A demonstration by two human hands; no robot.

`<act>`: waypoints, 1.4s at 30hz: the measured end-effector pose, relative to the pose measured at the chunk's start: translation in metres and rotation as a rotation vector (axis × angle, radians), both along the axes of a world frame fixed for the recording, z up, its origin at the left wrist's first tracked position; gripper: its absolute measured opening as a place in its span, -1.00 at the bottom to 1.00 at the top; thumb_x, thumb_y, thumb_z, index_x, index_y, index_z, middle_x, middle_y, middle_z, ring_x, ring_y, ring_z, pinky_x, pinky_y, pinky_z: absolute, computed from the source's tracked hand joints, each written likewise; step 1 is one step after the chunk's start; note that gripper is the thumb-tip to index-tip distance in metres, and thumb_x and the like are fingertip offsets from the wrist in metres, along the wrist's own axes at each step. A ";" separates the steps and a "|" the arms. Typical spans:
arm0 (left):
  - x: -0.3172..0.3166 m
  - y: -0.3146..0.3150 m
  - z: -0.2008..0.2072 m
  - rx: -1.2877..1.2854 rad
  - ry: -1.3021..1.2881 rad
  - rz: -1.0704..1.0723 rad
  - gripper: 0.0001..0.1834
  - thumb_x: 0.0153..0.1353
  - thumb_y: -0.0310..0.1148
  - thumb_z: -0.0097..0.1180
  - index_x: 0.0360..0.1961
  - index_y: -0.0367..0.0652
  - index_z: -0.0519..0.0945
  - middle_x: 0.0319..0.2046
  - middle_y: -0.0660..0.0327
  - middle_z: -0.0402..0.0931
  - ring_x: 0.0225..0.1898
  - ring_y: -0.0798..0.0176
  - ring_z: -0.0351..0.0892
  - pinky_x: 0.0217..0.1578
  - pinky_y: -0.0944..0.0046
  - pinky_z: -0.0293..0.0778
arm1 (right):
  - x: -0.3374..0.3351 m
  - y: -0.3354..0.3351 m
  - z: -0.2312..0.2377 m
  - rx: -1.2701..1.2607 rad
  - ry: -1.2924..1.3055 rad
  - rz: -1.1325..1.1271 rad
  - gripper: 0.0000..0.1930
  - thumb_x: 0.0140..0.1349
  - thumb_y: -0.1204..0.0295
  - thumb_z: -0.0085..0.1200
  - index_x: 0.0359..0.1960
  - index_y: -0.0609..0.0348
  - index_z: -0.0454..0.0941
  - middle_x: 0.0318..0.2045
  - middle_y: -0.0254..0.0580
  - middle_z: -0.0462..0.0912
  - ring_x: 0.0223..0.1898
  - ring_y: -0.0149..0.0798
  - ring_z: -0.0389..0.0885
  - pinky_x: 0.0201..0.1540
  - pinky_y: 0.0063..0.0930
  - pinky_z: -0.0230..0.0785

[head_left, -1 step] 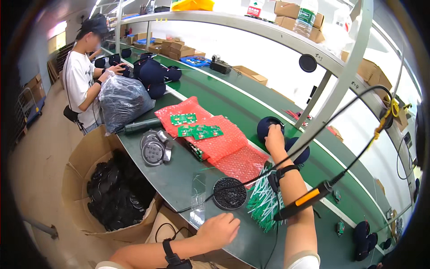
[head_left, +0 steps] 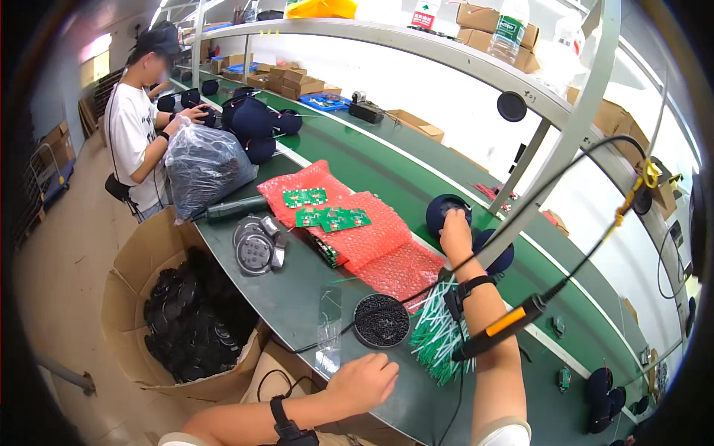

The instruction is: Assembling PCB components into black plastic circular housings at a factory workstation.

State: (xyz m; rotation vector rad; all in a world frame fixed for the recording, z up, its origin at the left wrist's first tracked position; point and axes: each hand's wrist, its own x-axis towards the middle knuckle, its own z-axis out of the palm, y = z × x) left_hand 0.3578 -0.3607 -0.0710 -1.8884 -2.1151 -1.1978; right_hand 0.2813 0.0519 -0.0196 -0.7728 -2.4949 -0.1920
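On the green belt, my right hand [head_left: 455,232] has its fingers closed on the rim of a dark navy rounded shell [head_left: 440,214]. A second navy shell [head_left: 500,253] sits beside that wrist. Across my right forearm hangs a black electric screwdriver with an orange stripe [head_left: 509,321], its tip over a bundle of green and white wires [head_left: 439,338]. My left hand [head_left: 364,383] is loosely curled at the table's near edge; its palm is hidden. Just beyond it stands a round dish of small black screws [head_left: 381,321].
Green circuit boards [head_left: 343,218] lie on red bubble wrap [head_left: 394,256]. Grey speaker-like parts [head_left: 256,249] are left of it. A cardboard box [head_left: 130,297] of black parts stands below. A co-worker [head_left: 137,134] handles shells behind a plastic bag [head_left: 204,171]. A metal post [head_left: 561,156] rises right.
The hanging screwdriver and its cable have swung slightly to the left. Both my hands stay where they were.
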 end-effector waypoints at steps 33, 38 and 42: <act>0.072 0.008 0.090 0.223 -0.288 -0.519 -0.82 0.22 -0.50 0.29 -0.14 -0.20 0.71 -0.24 0.06 0.64 -0.23 -0.02 0.66 -0.25 0.11 0.56 | 0.339 -0.368 0.045 -0.149 0.104 -0.048 -0.65 0.05 0.32 0.46 -0.13 0.04 0.65 -0.36 -0.26 0.58 -0.43 -0.10 0.67 -0.49 -0.26 0.49; 0.112 0.036 0.106 0.109 -0.217 -0.577 -0.72 0.30 -0.35 0.28 -0.01 -0.22 0.66 -0.15 0.03 0.61 -0.12 -0.06 0.65 -0.13 0.04 0.56 | 0.374 -0.348 0.052 -0.677 0.577 0.006 -0.77 0.09 0.53 0.41 -0.21 0.18 0.68 -0.28 -0.21 0.71 -0.45 -0.45 0.63 -0.40 -0.53 0.49; 0.136 0.051 0.107 -0.110 -0.027 -0.473 -0.53 0.25 -0.09 0.36 0.00 -0.25 0.64 -0.18 0.03 0.53 -0.11 -0.05 0.64 -0.11 0.04 0.57 | 0.409 -0.246 0.056 -0.579 0.868 -0.240 -0.91 0.37 0.49 0.22 -0.22 0.28 0.67 -0.43 -0.36 0.69 -0.44 -0.59 0.54 -0.37 -0.63 0.38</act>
